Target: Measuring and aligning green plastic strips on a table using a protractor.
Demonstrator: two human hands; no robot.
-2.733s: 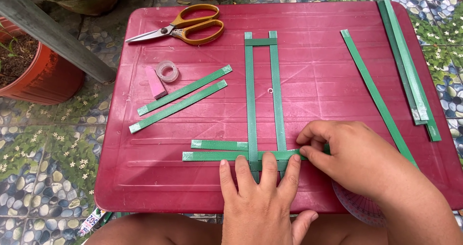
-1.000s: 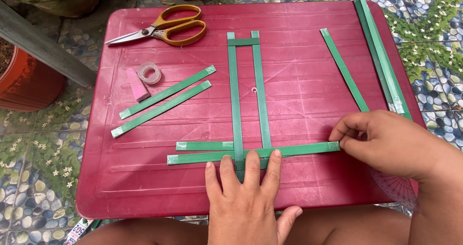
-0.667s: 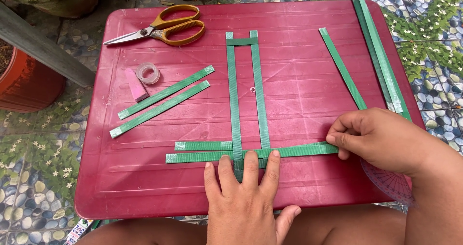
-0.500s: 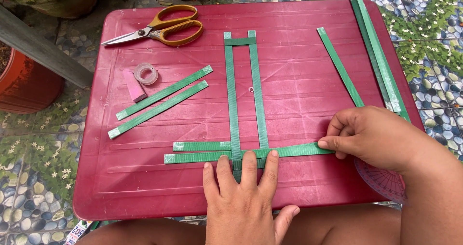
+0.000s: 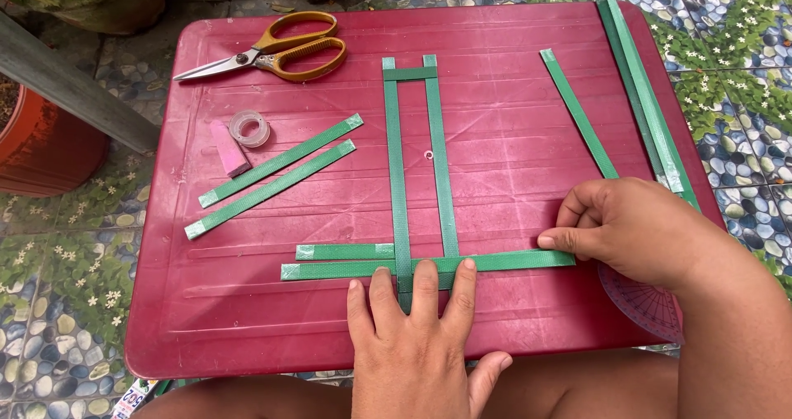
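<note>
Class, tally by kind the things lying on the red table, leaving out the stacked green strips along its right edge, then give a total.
Green strips: 8
Scissors: 1
Tape roll: 1
Pink block: 1
Protractor: 1
Total: 12

A long green strip (image 5: 429, 264) is lying flat across the lower ends of 2 upright green strips (image 5: 397, 171), crossing them near the table's front edge.
</note>
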